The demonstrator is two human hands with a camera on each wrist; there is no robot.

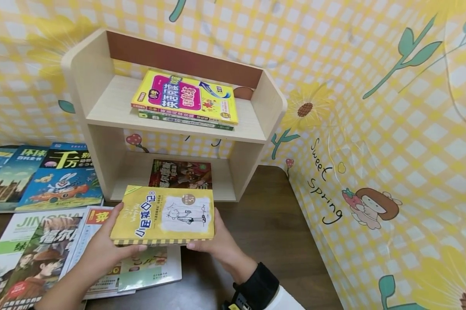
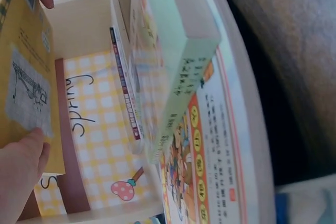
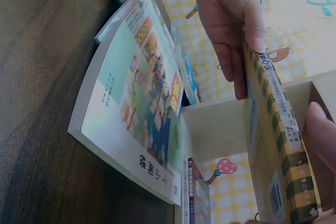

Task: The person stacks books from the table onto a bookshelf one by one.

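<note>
Head view: the yellow paperback (image 1: 164,214) hangs flat above the tabletop (image 1: 271,224), just before the wooden shelf (image 1: 171,125). Left hand (image 1: 103,245) and right hand (image 1: 217,243) each grip an end, thumbs curled on the cover, apparently to keep it level.

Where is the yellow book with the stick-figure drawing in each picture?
Head view: the yellow paperback book with the stick-figure drawing sits low in the middle, held by the left hand and right hand.
Left wrist view: it fills the left edge.
Right wrist view: seen edge-on at the right.
Shared landmark: the pale wooden shelf unit, also behind the book in both wrist views.
</note>
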